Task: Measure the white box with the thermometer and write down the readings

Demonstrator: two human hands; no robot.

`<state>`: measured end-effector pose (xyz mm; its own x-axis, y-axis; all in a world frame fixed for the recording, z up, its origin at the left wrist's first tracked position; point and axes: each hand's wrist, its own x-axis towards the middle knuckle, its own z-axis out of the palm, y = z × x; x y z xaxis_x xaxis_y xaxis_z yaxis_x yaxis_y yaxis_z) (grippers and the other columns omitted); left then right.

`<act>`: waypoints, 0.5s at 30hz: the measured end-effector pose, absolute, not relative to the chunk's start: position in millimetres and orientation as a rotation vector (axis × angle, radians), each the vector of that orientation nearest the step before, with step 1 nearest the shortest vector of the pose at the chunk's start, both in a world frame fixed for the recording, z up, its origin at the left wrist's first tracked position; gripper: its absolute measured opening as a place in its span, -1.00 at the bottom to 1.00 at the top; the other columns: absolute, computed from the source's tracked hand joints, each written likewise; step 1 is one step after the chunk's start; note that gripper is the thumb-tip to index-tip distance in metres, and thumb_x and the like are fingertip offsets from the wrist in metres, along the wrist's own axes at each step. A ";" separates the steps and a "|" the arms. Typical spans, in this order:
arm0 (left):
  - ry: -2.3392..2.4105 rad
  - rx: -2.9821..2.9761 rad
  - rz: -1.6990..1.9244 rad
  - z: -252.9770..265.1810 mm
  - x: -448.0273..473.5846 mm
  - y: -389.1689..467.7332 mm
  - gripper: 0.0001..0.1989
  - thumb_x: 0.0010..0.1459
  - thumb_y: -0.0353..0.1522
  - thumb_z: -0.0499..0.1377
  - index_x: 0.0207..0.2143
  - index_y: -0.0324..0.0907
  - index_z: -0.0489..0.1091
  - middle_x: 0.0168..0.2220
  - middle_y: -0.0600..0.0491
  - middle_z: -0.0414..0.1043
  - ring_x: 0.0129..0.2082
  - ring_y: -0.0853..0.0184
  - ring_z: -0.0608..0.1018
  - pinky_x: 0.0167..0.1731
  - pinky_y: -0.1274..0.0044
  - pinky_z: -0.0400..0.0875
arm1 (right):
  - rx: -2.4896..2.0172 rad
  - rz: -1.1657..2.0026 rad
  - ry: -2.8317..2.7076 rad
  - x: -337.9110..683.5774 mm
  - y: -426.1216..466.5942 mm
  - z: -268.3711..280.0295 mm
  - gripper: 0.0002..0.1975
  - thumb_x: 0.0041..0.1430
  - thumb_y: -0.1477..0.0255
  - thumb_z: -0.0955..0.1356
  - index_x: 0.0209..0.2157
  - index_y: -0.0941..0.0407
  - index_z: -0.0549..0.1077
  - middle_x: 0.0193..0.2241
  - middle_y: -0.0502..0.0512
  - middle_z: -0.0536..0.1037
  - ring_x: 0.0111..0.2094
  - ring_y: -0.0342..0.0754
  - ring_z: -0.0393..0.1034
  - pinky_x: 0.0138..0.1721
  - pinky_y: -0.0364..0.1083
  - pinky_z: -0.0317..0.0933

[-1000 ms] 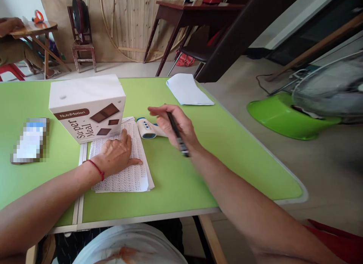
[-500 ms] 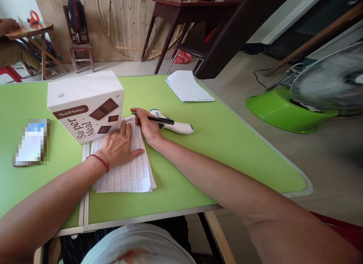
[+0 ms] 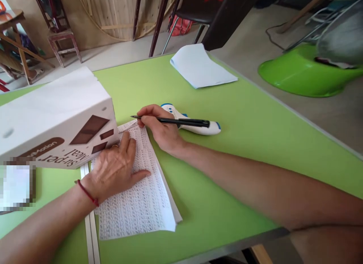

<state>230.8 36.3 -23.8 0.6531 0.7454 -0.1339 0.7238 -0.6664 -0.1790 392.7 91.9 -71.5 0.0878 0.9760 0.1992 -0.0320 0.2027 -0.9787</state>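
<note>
My left hand [image 3: 115, 167] lies flat on sheets of paper [image 3: 138, 203] covered in dense handwriting, its thumb spread to the right. A red cord is tied round that wrist. My right hand [image 3: 161, 128] pinches a black pen [image 3: 187, 122], whose tip points left, past the top edge of the sheets. Just behind the left fingers stands a white box [image 3: 56, 105] with brown squares and lettering; it covers part of the paper's far left. Behind my right hand, partly hidden by it, rests a white and blue handheld device [image 3: 204, 128].
Folded white sheets [image 3: 202, 67] lie at the far edge of the green table [image 3: 238, 109]. A blurred-out phone-like object [image 3: 17, 186] is at left. Beyond the table are a small wooden chair [image 3: 64, 42], a dark chair [image 3: 195, 8] and a fan with a green base [image 3: 300, 75].
The view has moved closer and tilted down, so the box, paper and hands look larger. My right hand still holds the pen, and my left hand remains flat on the paper.
</note>
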 end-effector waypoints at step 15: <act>-1.269 -2.950 0.288 -26.3 229.6 52.5 -0.20 0.21 0.17 -0.05 0.22 -0.26 0.20 0.30 -0.31 0.10 -0.41 0.12 0.59 -0.57 0.36 0.47 | -1.156 0.564 -2.076 435.0 94.2 -62.6 -0.63 0.31 0.13 0.20 -0.31 0.05 0.52 -0.40 0.07 0.58 -0.34 -0.06 0.47 -0.30 -0.07 0.33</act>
